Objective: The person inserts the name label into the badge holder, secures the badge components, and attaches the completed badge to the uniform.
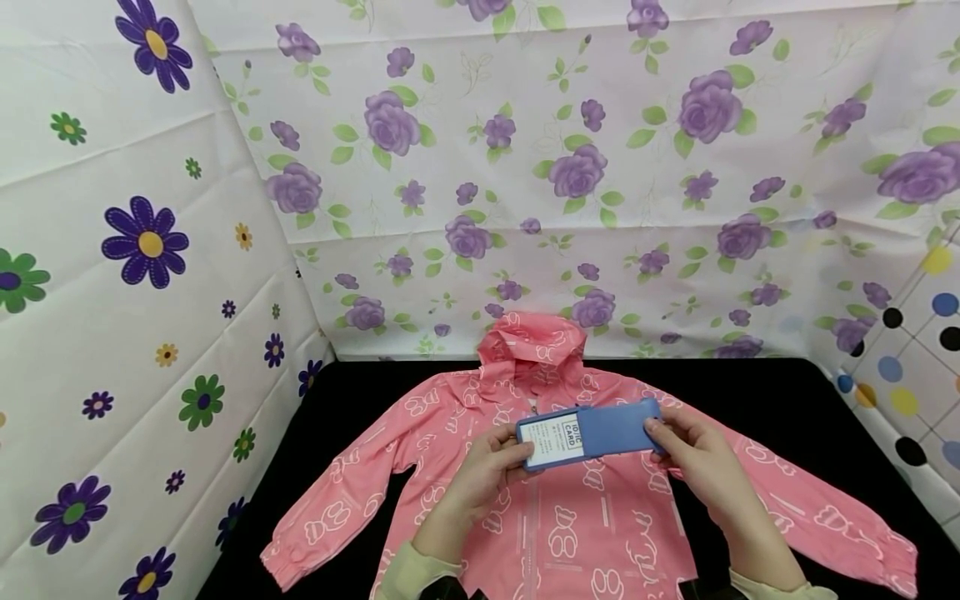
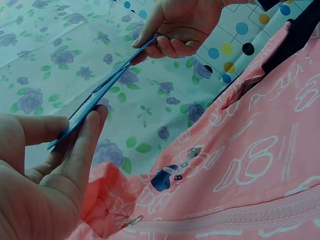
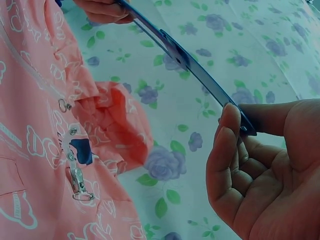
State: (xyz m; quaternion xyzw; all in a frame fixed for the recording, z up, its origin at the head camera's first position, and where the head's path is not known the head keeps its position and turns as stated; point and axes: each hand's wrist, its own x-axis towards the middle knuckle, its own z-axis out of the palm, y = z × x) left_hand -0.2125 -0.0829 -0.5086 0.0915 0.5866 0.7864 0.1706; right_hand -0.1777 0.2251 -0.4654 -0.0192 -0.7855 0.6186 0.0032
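The blue card holder point(image 1: 618, 431) is held up over the chest of the pink jacket point(image 1: 570, 517), which lies front up on the black counter point(image 1: 360, 382). The left hand point(image 1: 483, 471) has its grip pinched on the end where a white card point(image 1: 553, 440) shows; the right hand point(image 1: 701, 458) has its grip pinched on the plain blue end, thumb on the face. Between the grips two layers seem to overlap, so the holder probably slides along its length.

To work it well, both hands should move in one straight line, keeping the faces parallel; in the right wrist view the holder looks slightly bowed, and bending could make it bind. The left thumb should press lightly on the frame edge rather than push the card, which might slip out. Staying above the jacket's chest is sensible, since a dropped card would land on its cloth. It also seems wise to keep clear of the metal clip point(image 3: 77, 181) on the jacket's front near its hood, where the holder could snag.
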